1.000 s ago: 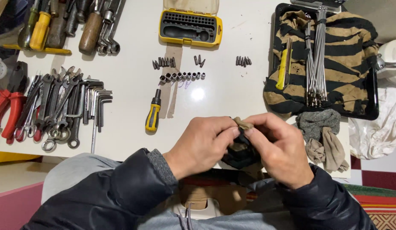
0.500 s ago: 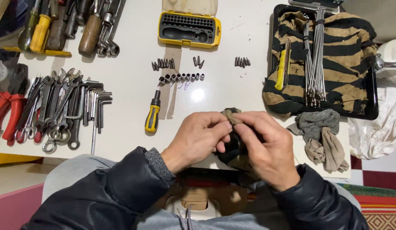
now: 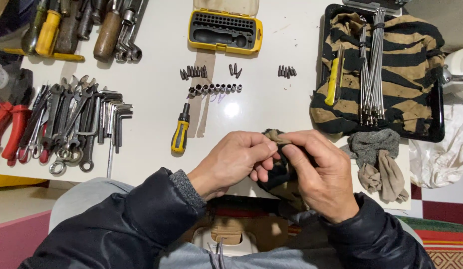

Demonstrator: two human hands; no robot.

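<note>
Glossy white surface [image 3: 271, 107] carrying metal tools. Both hands meet at its near edge over a soft, crumpled cloth [image 3: 277, 167], dark with a tan end. Left hand [image 3: 234, 162]: fingers curled, tips pinching the tan end. Right hand [image 3: 318, 172]: closed around the dark bulk, thumb and forefinger meeting the left fingertips. Beyond: a stubby yellow-handled screwdriver [image 3: 180, 132], a row of small steel sockets [image 3: 214, 88], loose driver bits [image 3: 193, 72], a yellow plastic bit case [image 3: 225, 31]. Left: flat steel wrenches [image 3: 67, 124]. Right: grey and beige rags [image 3: 376, 159] beside a striped cloth [image 3: 406, 74].
</note>
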